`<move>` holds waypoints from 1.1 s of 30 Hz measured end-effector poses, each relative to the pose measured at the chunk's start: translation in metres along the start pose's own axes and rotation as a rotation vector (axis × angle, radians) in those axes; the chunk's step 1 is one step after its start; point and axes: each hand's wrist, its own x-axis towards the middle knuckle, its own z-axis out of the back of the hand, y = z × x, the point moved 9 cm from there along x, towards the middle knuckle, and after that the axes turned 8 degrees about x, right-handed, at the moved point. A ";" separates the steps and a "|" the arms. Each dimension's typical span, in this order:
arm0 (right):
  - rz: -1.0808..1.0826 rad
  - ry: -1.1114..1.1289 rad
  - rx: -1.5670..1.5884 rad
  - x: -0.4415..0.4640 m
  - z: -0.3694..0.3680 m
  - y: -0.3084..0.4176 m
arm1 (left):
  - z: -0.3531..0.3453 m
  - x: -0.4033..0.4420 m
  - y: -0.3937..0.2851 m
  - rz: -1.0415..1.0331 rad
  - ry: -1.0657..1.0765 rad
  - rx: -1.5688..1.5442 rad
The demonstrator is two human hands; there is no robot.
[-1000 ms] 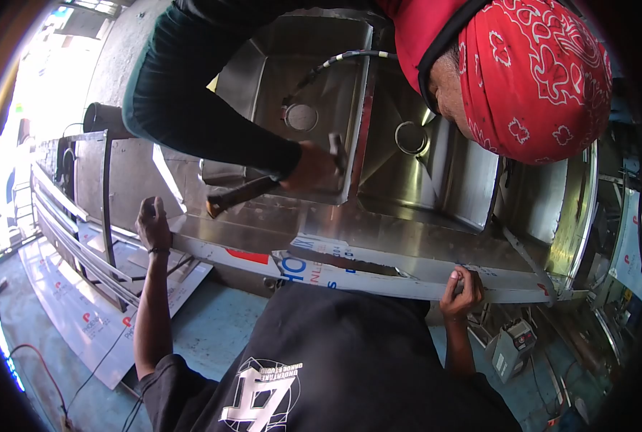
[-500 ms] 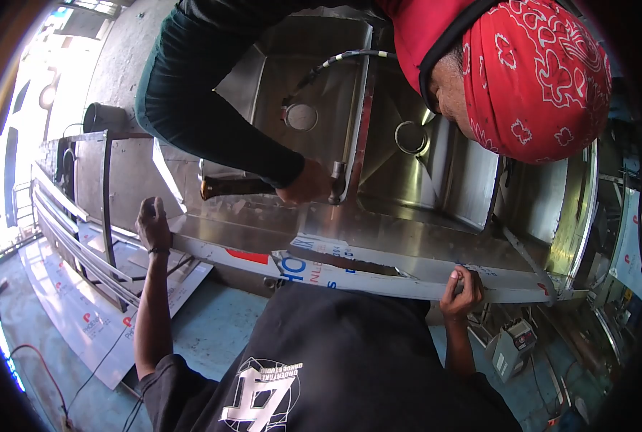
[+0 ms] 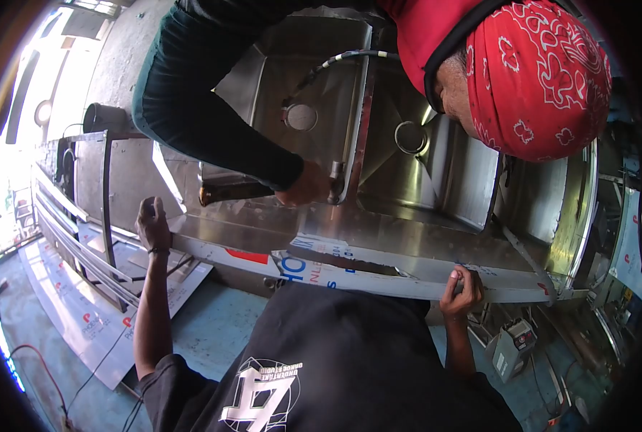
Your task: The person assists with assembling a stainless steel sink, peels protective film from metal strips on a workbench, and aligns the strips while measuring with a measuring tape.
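The metal sink unit [image 3: 422, 263] lies upside down or on its back, I cannot tell which; partly torn white film covers its near edge. At its near left corner is my left hand [image 3: 154, 225], fingers curled against the metal. My right hand [image 3: 461, 291] is closed on the near edge farther right, its thumb along the rim. Between and beyond my hands, a co-worker's hand [image 3: 303, 183] holds a hammer [image 3: 238, 191], its head low over the metal beside a basin [image 3: 303, 79].
The co-worker's head in a red patterned bandana [image 3: 537, 86] leans over from the top right. A striped cable [image 3: 335, 60] crosses the basins. Metal bars [image 3: 83, 234] and film-covered sheet [image 3: 90, 317] lie at left; a grey box [image 3: 514, 349] stands at lower right.
The co-worker's hammer has swung from a slant to nearly level, its head coming down toward the metal. The co-worker's elbow has shifted slightly. My two hands have stayed in place.
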 end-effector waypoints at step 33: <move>-0.026 0.014 0.016 -0.003 -0.001 -0.004 | 0.002 0.000 -0.003 -0.002 0.001 -0.008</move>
